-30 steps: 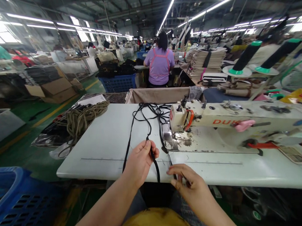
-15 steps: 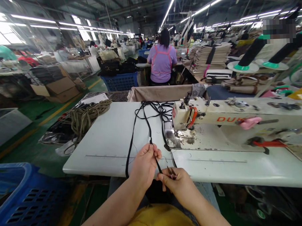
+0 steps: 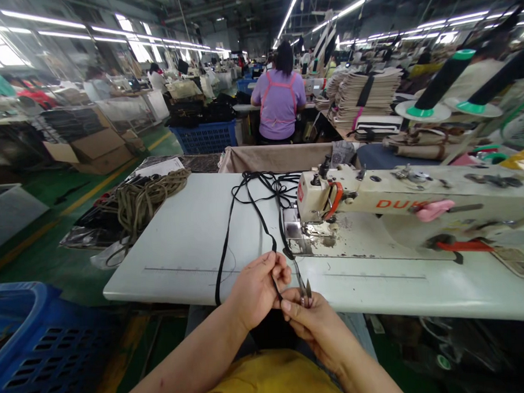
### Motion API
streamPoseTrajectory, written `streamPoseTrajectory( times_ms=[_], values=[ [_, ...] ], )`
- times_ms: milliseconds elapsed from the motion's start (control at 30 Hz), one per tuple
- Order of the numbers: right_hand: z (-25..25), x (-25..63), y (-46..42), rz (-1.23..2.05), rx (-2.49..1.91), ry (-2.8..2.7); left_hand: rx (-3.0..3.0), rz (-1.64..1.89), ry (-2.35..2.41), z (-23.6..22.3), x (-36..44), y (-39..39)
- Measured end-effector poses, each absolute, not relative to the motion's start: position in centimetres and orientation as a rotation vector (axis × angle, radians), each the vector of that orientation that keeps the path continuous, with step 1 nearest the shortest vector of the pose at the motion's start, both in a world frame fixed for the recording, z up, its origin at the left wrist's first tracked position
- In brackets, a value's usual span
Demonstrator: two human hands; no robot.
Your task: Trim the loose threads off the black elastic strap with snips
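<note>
A long narrow black strap (image 3: 256, 211) runs in loops over the white sewing table (image 3: 177, 235) and down to my hands. My left hand (image 3: 261, 286) pinches it between thumb and fingers just above the table's front edge. Lower and to the right, my right hand (image 3: 311, 319) grips the same strap between thumb and forefinger. Small thread snips (image 3: 307, 293) stick up out of that hand, blades pointing away from me; their handles are mostly hidden. Right of the loops stands a sewing machine (image 3: 401, 202), its needle area close to the strap.
Brown straps (image 3: 149, 201) lie heaped left of the table. A blue plastic basket (image 3: 46, 333) stands at lower left. Behind the table is a cloth-lined bin (image 3: 277, 158), and beyond it a person in purple (image 3: 279, 100) sits. Thread cones (image 3: 443, 84) rise at right.
Both hands have shifted slightly right, still holding the strap. The snips' blades have turned more upright, and the strap above my left hand now bends further right.
</note>
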State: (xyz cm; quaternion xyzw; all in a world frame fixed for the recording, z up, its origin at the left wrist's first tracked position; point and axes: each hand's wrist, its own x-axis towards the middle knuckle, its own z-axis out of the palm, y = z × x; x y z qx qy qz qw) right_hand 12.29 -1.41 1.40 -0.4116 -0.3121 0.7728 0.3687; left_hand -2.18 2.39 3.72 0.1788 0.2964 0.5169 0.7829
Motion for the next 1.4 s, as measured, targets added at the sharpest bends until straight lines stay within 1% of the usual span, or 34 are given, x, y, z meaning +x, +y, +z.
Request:
streamPoseTrajectory(
  times_ms=[167,233,433,700,967,1200,1400],
  values=[
    [0.6,12.6,-1.5,1.545,-1.197,-0.987,0.383,0.983,0.652,2.7,-2.9,2.0],
    [0.5,12.9,-1.5,1.469,-1.213,-1.034,0.403,0.941,0.697,2.2,-3.2,1.4],
    [0.8,13.5,-2.0,1.515,-1.245,-1.074,0.695,0.846,0.927,2.6,-4.0,-0.1],
    [0.6,12.7,-2.6,1.467,-1.303,-1.192,1.068,0.842,1.236,3.7,-4.4,-0.2],
    [0.2,12.5,-2.5,1.498,-1.244,-1.152,1.001,0.782,1.149,3.4,-4.9,-0.5],
    [0.2,12.3,-2.3,1.524,-1.239,-1.105,0.958,0.798,1.080,3.2,-4.9,-0.6],
    [0.2,12.5,-2.3,1.539,-1.254,-1.095,0.950,0.797,1.128,2.8,-5.0,-0.5]
  ],
)
